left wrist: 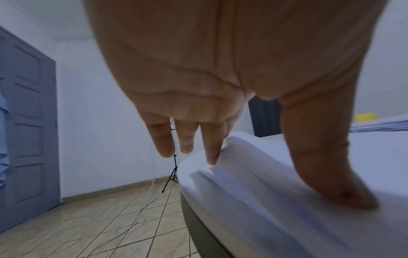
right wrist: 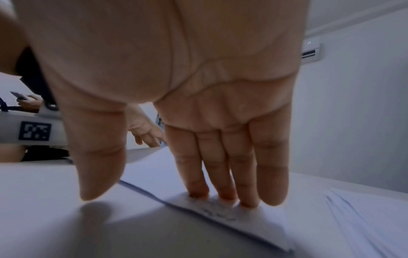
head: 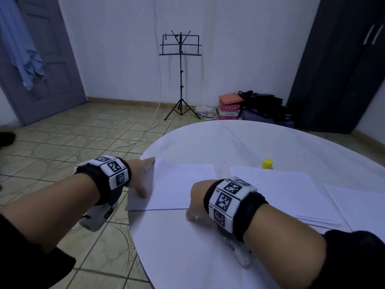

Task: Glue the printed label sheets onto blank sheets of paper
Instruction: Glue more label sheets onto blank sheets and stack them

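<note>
Right hand (right wrist: 176, 104), fingers straight and held side by side, the three middle fingertips (right wrist: 223, 193) pressing flat on the near right corner of a white rectangular sheet of paper (head: 181, 184); the thumb stands apart, just above the round white table (head: 208, 247). Faint print shows through the paper under the fingertips in the right wrist view, so this is probably a printed label sheet lying face down, though that cannot be confirmed.

Left hand (head: 143, 178), fingers extended and loosely spread, the thumb (left wrist: 326, 171) pressing on the sheet's left margin and one finger touching its far left edge, which curls upward there. This left part of the sheet overhangs the table rim above the tiled floor (head: 73, 142).

Beyond the pressed sheet lie a second stack of white paper (head: 281, 190), well apart to the right, and a further white sheet (head: 360, 205) at the right margin. A yellow-capped glue bottle (head: 267, 164) stands behind the stack.

Handling, as judged: the paper is light, limp and smooth, apt to slide on the table and to crease; it is best flattened with the palms and lifted by a pinch at a free corner or the overhanging edge.
</note>
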`<state>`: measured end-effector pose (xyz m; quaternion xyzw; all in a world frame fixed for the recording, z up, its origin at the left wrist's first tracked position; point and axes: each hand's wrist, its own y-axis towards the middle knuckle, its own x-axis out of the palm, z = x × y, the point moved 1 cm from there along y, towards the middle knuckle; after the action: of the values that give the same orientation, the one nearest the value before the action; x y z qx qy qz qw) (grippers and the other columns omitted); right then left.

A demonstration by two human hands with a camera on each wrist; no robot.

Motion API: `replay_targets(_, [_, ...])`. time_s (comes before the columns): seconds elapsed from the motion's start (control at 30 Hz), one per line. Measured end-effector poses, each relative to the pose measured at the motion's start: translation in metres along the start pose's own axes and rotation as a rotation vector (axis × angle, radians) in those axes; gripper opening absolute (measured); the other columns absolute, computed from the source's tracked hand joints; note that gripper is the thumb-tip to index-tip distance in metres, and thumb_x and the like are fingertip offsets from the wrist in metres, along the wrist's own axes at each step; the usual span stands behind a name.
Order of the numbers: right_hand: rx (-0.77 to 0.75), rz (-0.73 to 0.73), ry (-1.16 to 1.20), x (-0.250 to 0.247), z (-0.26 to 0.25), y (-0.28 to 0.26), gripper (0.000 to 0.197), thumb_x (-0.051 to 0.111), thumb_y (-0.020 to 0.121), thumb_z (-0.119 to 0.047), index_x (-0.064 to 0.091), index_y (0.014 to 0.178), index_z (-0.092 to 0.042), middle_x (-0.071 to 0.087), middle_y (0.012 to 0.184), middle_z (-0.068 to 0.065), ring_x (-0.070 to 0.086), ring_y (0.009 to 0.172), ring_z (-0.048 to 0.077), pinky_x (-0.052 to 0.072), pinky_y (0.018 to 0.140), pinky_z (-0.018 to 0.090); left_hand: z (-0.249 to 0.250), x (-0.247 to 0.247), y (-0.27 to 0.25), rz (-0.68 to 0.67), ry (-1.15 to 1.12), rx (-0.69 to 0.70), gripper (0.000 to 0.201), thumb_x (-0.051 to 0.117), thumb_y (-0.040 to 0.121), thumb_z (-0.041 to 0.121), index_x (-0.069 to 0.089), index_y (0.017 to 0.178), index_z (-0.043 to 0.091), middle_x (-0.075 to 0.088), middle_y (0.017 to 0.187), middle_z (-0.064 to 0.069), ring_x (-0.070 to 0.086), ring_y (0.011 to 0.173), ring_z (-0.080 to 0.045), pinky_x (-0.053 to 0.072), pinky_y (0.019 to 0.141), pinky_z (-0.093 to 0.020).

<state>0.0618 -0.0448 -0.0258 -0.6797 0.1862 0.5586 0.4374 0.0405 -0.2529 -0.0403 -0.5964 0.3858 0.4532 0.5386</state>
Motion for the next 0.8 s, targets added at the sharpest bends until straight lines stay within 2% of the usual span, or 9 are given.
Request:
replay_targets(0.07, [-0.019,0.045,0.043,-0.001,0.003,-0.001,0.037,0.067,0.083,-0.03,0.045,0.055,-0.018,0.044,0.054,-0.007,0.041,0.046,0.009,0.03,0.035,0.018,0.005,0.002,-0.003,0.065,0.039,0.025,0.117,0.085,0.062,0.037,0.01,0.149,0.021,0.051,0.131,-0.007,0.053,0.115,-0.025,0.046,0.094,-0.036])
replay_targets(0.17, [-0.054,0.09,0.071,-0.001,0.006,-0.004,0.04,0.068,0.083,-0.026,0.045,0.051,-0.02,0.042,0.05,-0.012,0.039,0.044,0.005,0.028,0.029,0.013,0.007,0.005,-0.012,0.114,-0.055,0.01,0.131,0.086,0.062,0.027,-0.011,0.15,0.033,0.03,0.143,-0.004,0.05,0.118,-0.026,0.047,0.094,-0.037])
replay_targets(0.23, [-0.037,0.103,0.023,-0.001,0.005,-0.005,0.04,0.068,0.081,-0.031,0.044,0.052,-0.018,0.042,0.052,-0.01,0.039,0.044,0.006,0.027,0.03,0.015,0.005,0.004,-0.02,0.154,-0.165,-0.007,0.13,0.085,0.064,0.021,-0.012,0.149,0.036,0.024,0.144,-0.003,0.051,0.115,-0.025,0.048,0.091,-0.037])
replay_targets(0.27, [-0.036,0.102,0.022,0.0,0.005,-0.005,0.04,0.069,0.081,-0.032,0.045,0.052,-0.018,0.042,0.053,-0.01,0.039,0.044,0.006,0.027,0.029,0.015,0.003,0.005,-0.023,0.185,-0.221,-0.006,0.128,0.085,0.065,0.018,-0.009,0.15,0.035,0.026,0.144,-0.004,0.052,0.115,-0.025,0.048,0.09,-0.035])
replay_targets(0.33, [-0.032,0.068,0.049,0.0,0.004,-0.003,0.039,0.068,0.082,-0.03,0.045,0.053,-0.018,0.044,0.054,-0.01,0.04,0.046,0.006,0.03,0.028,0.014,-0.002,0.004,-0.025,0.283,-0.375,-0.009,0.121,0.083,0.068,0.014,-0.001,0.152,0.03,0.045,0.132,-0.004,0.056,0.109,-0.023,0.048,0.088,-0.032])
replay_targets(0.4, [-0.018,0.046,0.062,0.0,0.003,-0.001,0.037,0.068,0.082,-0.029,0.046,0.054,-0.018,0.046,0.055,-0.009,0.042,0.046,0.007,0.033,0.032,0.017,-0.008,0.002,-0.025,0.375,-0.526,-0.053,0.109,0.081,0.071,0.012,0.01,0.152,0.026,0.062,0.1,0.003,0.06,0.089,-0.017,0.047,0.075,-0.026])
replay_targets(0.47, [-0.001,0.056,0.075,0.0,0.003,-0.001,0.036,0.069,0.08,-0.03,0.047,0.054,-0.017,0.047,0.055,-0.008,0.043,0.046,0.009,0.032,0.035,0.016,-0.011,0.0,-0.027,0.434,-0.627,-0.109,0.097,0.08,0.073,0.012,0.021,0.15,0.023,0.065,0.08,0.007,0.059,0.074,-0.012,0.041,0.062,-0.022])
replay_targets(0.63, [0.028,0.022,0.1,0.001,0.002,0.001,0.036,0.069,0.08,-0.032,0.048,0.056,-0.016,0.048,0.055,-0.006,0.045,0.046,0.011,0.032,0.04,0.017,-0.012,0.0,-0.027,0.428,-0.681,-0.121,0.069,0.075,0.079,0.015,0.039,0.138,0.019,0.068,0.078,0.004,0.061,0.072,-0.013,0.041,0.061,-0.026])
replay_targets(0.8, [0.019,0.035,0.075,0.003,0.003,0.002,0.037,0.068,0.081,-0.031,0.048,0.054,-0.017,0.047,0.054,-0.009,0.044,0.046,0.009,0.03,0.037,0.015,-0.008,0.003,-0.021,0.367,-0.929,-0.111,0.059,0.064,0.086,0.003,0.036,0.138,0.008,0.065,0.079,-0.005,0.061,0.064,-0.018,0.05,0.06,-0.027])
